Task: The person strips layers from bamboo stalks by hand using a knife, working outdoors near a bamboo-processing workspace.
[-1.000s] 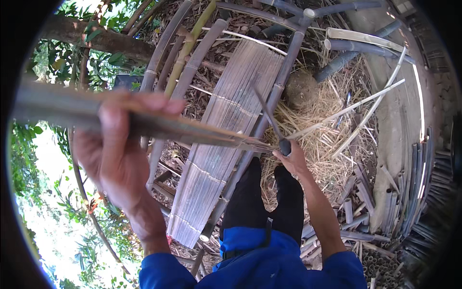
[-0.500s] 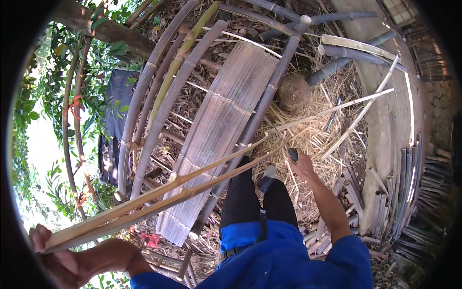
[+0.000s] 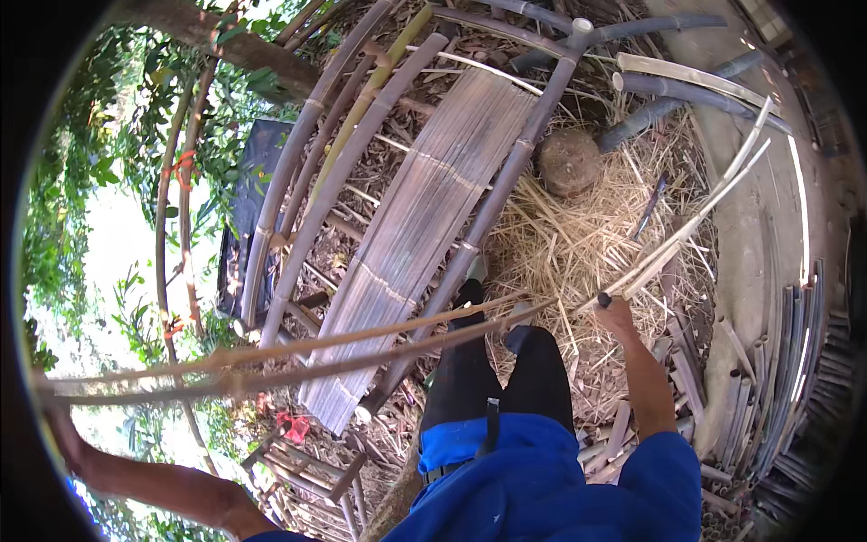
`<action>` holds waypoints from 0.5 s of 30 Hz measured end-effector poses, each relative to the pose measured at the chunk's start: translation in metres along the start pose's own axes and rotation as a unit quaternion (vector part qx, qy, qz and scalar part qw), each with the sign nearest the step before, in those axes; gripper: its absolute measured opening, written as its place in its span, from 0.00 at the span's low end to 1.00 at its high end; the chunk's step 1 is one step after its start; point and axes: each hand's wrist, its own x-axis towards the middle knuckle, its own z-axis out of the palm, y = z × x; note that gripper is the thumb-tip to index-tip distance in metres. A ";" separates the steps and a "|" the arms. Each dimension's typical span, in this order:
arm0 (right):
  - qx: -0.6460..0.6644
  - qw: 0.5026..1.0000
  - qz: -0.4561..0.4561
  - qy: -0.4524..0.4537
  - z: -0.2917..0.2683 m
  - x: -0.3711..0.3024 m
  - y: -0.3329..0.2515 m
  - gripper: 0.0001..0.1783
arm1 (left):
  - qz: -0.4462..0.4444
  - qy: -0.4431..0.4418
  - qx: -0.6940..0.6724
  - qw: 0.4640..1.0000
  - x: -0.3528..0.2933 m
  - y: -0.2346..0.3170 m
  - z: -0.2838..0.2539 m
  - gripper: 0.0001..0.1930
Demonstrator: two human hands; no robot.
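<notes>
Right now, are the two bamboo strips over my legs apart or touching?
Apart midway: a gap shows between the upper strip and the lower strip.

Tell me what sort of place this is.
Likely an outdoor bamboo-working area: cut poles stand along the right, pale, straw-like strips litter the ground, and leafy plants grow at the left.

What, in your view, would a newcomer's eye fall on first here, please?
Probably the two long split-bamboo strips stretching from the left hand at the picture's left edge toward the right hand, closed around a dark handle. Next, perhaps, the weathered slatted panel slanting up the centre, then pale straw on the ground to its right.
</notes>
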 end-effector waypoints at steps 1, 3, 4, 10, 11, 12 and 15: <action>0.073 0.997 -0.002 -0.002 -0.012 -0.013 -0.018 0.20 | -0.018 -0.005 0.002 1.000 -0.001 -0.006 0.003 0.22; 0.168 0.985 -0.032 -0.008 -0.029 -0.018 -0.025 0.24 | -0.065 -0.030 -0.026 0.997 -0.003 -0.032 0.034 0.23; 0.167 0.985 -0.043 -0.005 -0.036 -0.018 -0.034 0.24 | -0.089 -0.042 -0.043 0.994 -0.008 -0.049 0.056 0.23; 0.276 0.921 -0.238 -0.140 -0.064 -0.066 -0.167 0.26 | -0.158 -0.064 -0.082 0.982 -0.058 -0.146 0.146 0.20; 0.269 0.920 -0.244 -0.146 -0.057 -0.070 -0.187 0.26 | -0.176 -0.056 -0.090 0.979 -0.061 -0.159 0.151 0.20; 0.261 0.915 -0.255 -0.171 -0.049 -0.075 -0.207 0.26 | -0.192 -0.044 -0.097 0.976 -0.061 -0.173 0.150 0.20; 0.234 0.901 -0.295 -0.218 -0.015 -0.070 -0.240 0.27 | -0.247 -0.043 -0.144 0.957 -0.060 -0.234 0.134 0.18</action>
